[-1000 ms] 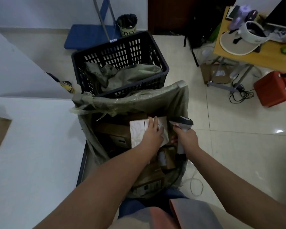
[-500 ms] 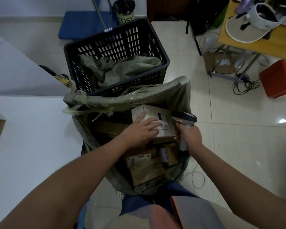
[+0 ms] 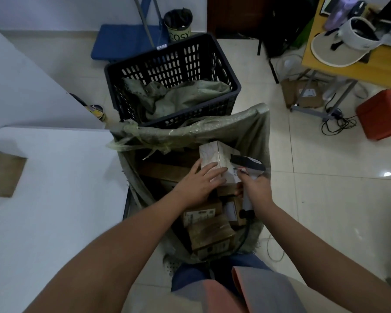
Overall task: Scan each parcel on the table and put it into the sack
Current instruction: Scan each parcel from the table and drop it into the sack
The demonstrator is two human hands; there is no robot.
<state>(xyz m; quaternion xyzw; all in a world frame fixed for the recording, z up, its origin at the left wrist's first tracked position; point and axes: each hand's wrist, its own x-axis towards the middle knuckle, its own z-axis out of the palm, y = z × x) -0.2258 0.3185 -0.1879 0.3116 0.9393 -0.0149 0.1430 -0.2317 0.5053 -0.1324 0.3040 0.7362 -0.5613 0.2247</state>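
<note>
The left hand (image 3: pixel 200 182) lies with spread fingers on the pale parcel (image 3: pixel 215 158), which sits atop the boxes inside the sack (image 3: pixel 261 132); the right hand (image 3: pixel 256 188) wraps its grip round the scanner (image 3: pixel 248 166). Stowing looks nearly finished. Next likely comes fetching the brown parcel (image 3: pixel 4 172) from the table (image 3: pixel 66 188).

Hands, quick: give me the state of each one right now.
Left hand: open, fingers flat on the pale parcel over the sack.
Right hand: closed round the scanner handle.
</note>
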